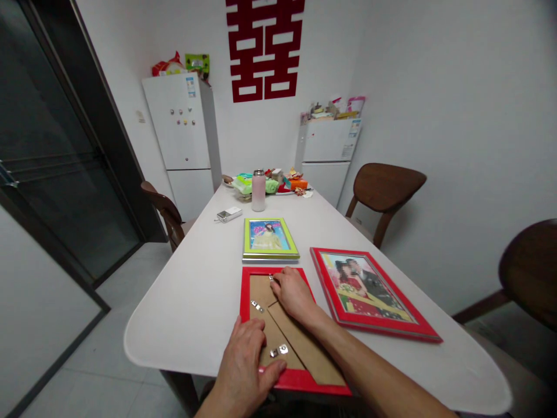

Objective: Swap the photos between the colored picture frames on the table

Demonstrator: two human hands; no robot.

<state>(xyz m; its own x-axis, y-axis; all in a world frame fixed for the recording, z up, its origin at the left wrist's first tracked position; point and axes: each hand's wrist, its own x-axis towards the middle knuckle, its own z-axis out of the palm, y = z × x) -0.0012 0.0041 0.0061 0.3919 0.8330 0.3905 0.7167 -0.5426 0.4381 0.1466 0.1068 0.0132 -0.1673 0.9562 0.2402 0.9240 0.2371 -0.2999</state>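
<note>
red frame (pixel 290 342) lies face-down at the near edge of the white counter (pixel 195 290), brown backing board up, small metal clips showing along its sides. left hand (pixel 246 363) is flat on the near-left part of the backing, fingers spread, thumb by a clip (pixel 278 350) at the lower middle; it pins the frame and grips nothing. right hand (pixel 293 293) is at the far edge of the backing with fingertips curled on the top clip (pixel 271 278); can't tell if it pinches the tab or just presses it. looks like the clip-working stage on the back of the frame, top tab in hand, side clip (pixel 256 306) untouched. next move, my guess, needs a small fingertip turn or bend of that tab while the left hand holds the frame down so it doesn't skid. edges: the frame's near side sits right at the counter lip, maybe slightly over, so any pull toward the body risks tipping it off. green frame (pixel 270 238) is just beyond the right hand, close, little room forward. bigger red framed photo (pixel 369 290) is just beside on the right, near but apart. open counter lies to the left and far left. bottle (pixel 258 190) and clutter are well apart at the far end, with a small silver device (pixel 228 215) nearer the middle.
</note>
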